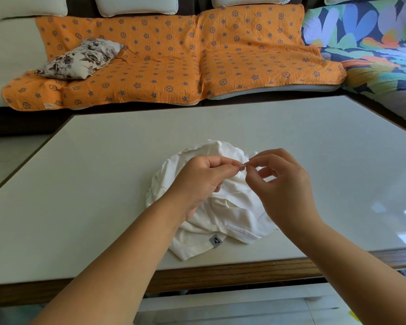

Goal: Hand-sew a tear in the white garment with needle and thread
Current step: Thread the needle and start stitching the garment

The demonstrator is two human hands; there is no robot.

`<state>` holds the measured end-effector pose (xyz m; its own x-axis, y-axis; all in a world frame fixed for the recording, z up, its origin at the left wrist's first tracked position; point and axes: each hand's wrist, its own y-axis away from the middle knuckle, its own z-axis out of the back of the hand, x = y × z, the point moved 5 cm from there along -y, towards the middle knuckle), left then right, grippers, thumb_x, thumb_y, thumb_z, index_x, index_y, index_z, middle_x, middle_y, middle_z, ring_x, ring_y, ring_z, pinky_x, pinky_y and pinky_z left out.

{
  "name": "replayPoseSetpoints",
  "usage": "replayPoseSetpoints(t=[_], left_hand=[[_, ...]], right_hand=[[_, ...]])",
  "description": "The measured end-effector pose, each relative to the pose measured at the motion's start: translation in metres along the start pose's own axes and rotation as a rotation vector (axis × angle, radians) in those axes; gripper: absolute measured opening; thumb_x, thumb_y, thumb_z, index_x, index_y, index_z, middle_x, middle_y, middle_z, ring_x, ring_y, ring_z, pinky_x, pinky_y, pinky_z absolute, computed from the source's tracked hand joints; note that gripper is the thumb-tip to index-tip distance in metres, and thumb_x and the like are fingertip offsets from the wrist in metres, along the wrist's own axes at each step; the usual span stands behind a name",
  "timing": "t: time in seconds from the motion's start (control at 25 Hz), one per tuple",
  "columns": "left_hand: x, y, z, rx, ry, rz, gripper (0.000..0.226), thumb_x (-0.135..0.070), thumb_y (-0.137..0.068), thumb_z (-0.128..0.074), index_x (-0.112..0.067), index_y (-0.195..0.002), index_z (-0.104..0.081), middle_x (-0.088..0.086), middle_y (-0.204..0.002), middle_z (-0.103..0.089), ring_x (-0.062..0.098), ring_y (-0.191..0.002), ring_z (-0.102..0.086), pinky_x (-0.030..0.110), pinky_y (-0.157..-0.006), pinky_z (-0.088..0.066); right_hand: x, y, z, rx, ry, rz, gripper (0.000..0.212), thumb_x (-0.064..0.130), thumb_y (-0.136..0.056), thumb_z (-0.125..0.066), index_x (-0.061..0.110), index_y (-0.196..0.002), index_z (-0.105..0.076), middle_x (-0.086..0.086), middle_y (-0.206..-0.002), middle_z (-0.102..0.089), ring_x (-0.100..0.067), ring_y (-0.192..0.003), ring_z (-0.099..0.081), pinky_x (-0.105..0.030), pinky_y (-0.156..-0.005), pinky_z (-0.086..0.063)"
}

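The white garment [223, 214] lies bunched on the white table [103, 184], a small grey label at its near hem. Above it my left hand [202, 181] pinches the needle [243, 164] between thumb and forefinger, its other fingers curled. My right hand [284, 184] meets it fingertip to fingertip and pinches something fine at the needle's end, which looks like the thread; its other fingers are spread. A thin pale thread [237, 191] runs across the cloth below the hands. The tear itself is not visible.
The table has a wooden front edge [220, 273]. Behind it stands a sofa with an orange patterned cover [174, 55], a floral cushion [80, 58] on the left and a colourful blanket [373, 43] at the right.
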<state>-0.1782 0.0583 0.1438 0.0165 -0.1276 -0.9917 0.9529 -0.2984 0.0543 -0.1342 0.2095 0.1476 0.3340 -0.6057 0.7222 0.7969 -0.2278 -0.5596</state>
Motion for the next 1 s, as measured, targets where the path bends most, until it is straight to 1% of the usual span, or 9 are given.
replayPoseSetpoints(t=[0.2, 0.32, 0.48, 0.56, 0.68, 0.76, 0.84, 0.92, 1.0], left_hand=[[0.0007, -0.0003, 0.0009, -0.004, 0.005, 0.001, 0.013, -0.018, -0.088, -0.069, -0.024, -0.085, -0.080, -0.006, -0.057, -0.048, 0.009, -0.054, -0.038, 0.021, -0.058, -0.037], [-0.0015, 0.0012, 0.0008, -0.023, -0.018, 0.011, 0.010, -0.024, -0.087, -0.071, -0.019, -0.092, -0.079, -0.015, -0.056, -0.055, 0.004, -0.054, -0.043, 0.023, -0.064, -0.037], [-0.0050, 0.0015, -0.0008, -0.037, -0.037, -0.003, 0.013, -0.020, -0.090, -0.068, -0.013, -0.098, -0.076, -0.022, -0.044, -0.053, -0.008, -0.046, -0.051, 0.010, -0.058, -0.037], [-0.0058, 0.0019, -0.0008, -0.038, -0.038, -0.022, 0.011, -0.019, -0.089, -0.069, -0.014, -0.095, -0.077, -0.019, -0.056, -0.064, -0.010, -0.056, -0.059, 0.004, -0.056, -0.039], [-0.0033, 0.0016, -0.0001, -0.054, -0.041, -0.023, 0.008, -0.022, -0.087, -0.072, -0.019, -0.091, -0.078, -0.004, -0.091, -0.077, 0.003, -0.094, -0.068, 0.010, -0.075, -0.045], [-0.0008, 0.0017, 0.0003, -0.062, -0.074, -0.016, 0.007, -0.025, -0.087, -0.073, -0.021, -0.091, -0.077, -0.009, -0.077, -0.073, 0.004, -0.074, -0.067, 0.013, -0.067, -0.044], [-0.0007, 0.0025, 0.0000, -0.045, -0.095, -0.012, 0.008, -0.025, -0.089, -0.071, -0.019, -0.093, -0.075, -0.007, -0.062, -0.061, 0.005, -0.047, -0.048, 0.015, -0.050, -0.038], [-0.0013, 0.0028, -0.0028, 0.000, -0.096, -0.011, 0.008, -0.021, -0.092, -0.067, -0.015, -0.093, -0.072, 0.000, -0.069, -0.064, 0.008, -0.044, -0.048, 0.018, -0.047, -0.038], [-0.0019, 0.0030, -0.0057, 0.036, -0.085, -0.013, 0.009, -0.014, -0.094, -0.062, -0.011, -0.091, -0.069, -0.003, -0.068, -0.067, 0.009, -0.049, -0.056, 0.019, -0.050, -0.041]], right_hand=[[0.0015, 0.0004, 0.0000, -0.004, 0.019, 0.038, 0.005, 0.014, -0.084, -0.073, 0.019, -0.084, -0.073, 0.014, -0.092, -0.061, 0.004, -0.072, -0.063, -0.021, -0.063, -0.053], [0.0040, 0.0015, 0.0003, -0.012, 0.043, 0.085, 0.005, 0.013, -0.084, -0.073, 0.018, -0.084, -0.073, 0.012, -0.092, -0.062, 0.004, -0.070, -0.062, -0.024, -0.060, -0.053], [0.0064, 0.0021, 0.0021, -0.030, 0.101, 0.148, 0.004, 0.012, -0.084, -0.074, 0.016, -0.083, -0.074, 0.009, -0.093, -0.064, 0.004, -0.067, -0.060, -0.023, -0.057, -0.052], [0.0064, 0.0014, 0.0029, -0.032, 0.109, 0.154, 0.004, 0.012, -0.083, -0.074, 0.016, -0.082, -0.074, 0.009, -0.094, -0.064, 0.004, -0.066, -0.059, -0.022, -0.057, -0.052], [0.0070, 0.0011, 0.0036, -0.036, 0.123, 0.191, 0.002, 0.014, -0.083, -0.074, 0.015, -0.082, -0.074, 0.007, -0.093, -0.065, 0.002, -0.064, -0.059, -0.021, -0.056, -0.052], [0.0075, 0.0014, 0.0039, -0.036, 0.129, 0.214, 0.001, 0.014, -0.082, -0.074, 0.014, -0.081, -0.074, 0.006, -0.093, -0.066, -0.001, -0.064, -0.060, -0.026, -0.054, -0.054], [0.0077, 0.0015, 0.0038, -0.039, 0.138, 0.231, 0.001, 0.014, -0.082, -0.074, 0.013, -0.081, -0.074, 0.005, -0.093, -0.066, -0.004, -0.063, -0.061, -0.030, -0.052, -0.054], [0.0079, 0.0016, 0.0032, -0.038, 0.145, 0.242, 0.002, 0.015, -0.082, -0.074, 0.013, -0.080, -0.074, 0.005, -0.092, -0.066, -0.005, -0.063, -0.062, -0.032, -0.052, -0.054], [0.0082, 0.0019, 0.0018, -0.031, 0.157, 0.263, 0.003, 0.015, -0.081, -0.073, 0.014, -0.079, -0.073, 0.004, -0.092, -0.066, -0.007, -0.063, -0.062, -0.034, -0.051, -0.054]])
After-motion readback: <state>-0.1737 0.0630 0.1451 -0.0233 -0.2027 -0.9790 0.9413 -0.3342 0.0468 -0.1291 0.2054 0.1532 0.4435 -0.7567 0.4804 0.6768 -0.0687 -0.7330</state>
